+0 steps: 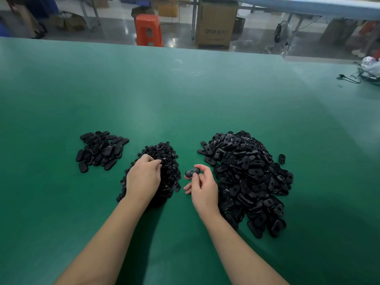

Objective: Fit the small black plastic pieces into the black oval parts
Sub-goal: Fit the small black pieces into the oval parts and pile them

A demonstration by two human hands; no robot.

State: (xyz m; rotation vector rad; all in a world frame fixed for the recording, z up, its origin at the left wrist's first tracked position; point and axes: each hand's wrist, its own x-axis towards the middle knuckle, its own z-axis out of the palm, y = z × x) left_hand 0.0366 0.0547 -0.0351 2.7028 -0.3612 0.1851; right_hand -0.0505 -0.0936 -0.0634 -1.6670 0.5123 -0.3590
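Observation:
My right hand (pixel 202 187) pinches one black oval part (pixel 192 173) between thumb and fingers, its hole facing up, just left of a big heap of oval parts (pixel 249 179). My left hand (pixel 144 175) lies on the middle heap of small black plastic pieces (pixel 164 161), fingertips curled and pinching into the pile; which piece it grips is hidden. A smaller pile of oval parts (pixel 100 150) lies to the far left on the green table (pixel 185 99).
One stray oval part (pixel 282 159) lies right of the big heap. Cables and a white plastic bag (pixel 371 66) sit at the table's far right edge. Beyond the far edge are an orange stool (pixel 148 29), a cardboard box (pixel 216 23) and a fan (pixel 282 36).

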